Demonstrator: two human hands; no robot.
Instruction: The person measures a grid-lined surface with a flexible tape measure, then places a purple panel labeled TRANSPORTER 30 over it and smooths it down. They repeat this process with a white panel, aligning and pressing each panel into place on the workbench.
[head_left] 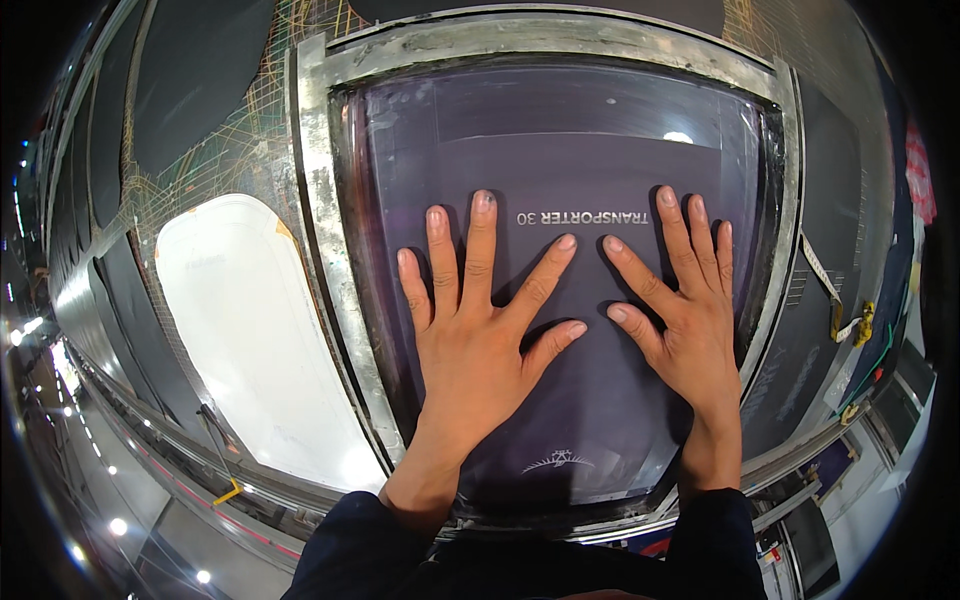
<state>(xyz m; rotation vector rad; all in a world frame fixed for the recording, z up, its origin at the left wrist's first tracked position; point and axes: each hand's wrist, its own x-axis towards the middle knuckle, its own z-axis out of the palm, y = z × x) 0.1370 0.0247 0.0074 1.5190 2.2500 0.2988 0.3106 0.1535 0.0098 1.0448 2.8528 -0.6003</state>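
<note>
Both palms face down on a dark purple, glossy sheet (pixel 600 420) set inside a metal screen-printing frame (pixel 550 38). My left hand (pixel 470 355) lies on its left half with the fingers spread, holding nothing. On the right half rests my right hand (pixel 690 325), also flat and fingers apart. Pale lettering (pixel 582 218) shows upside down beyond the index fingertips, and a small white emblem (pixel 558 462) sits near the frame's near edge. The sheet's surface reflects light at the far right; whether it is mesh or film I cannot tell.
A white rounded board (pixel 245 310) lies left of the frame. Dark flat pieces (pixel 200 90) cover the far left of the line-marked table, and another dark piece (pixel 825 150) is at the right. A measuring tape (pixel 818 262) hangs near the right edge beside a yellow fitting (pixel 865 325).
</note>
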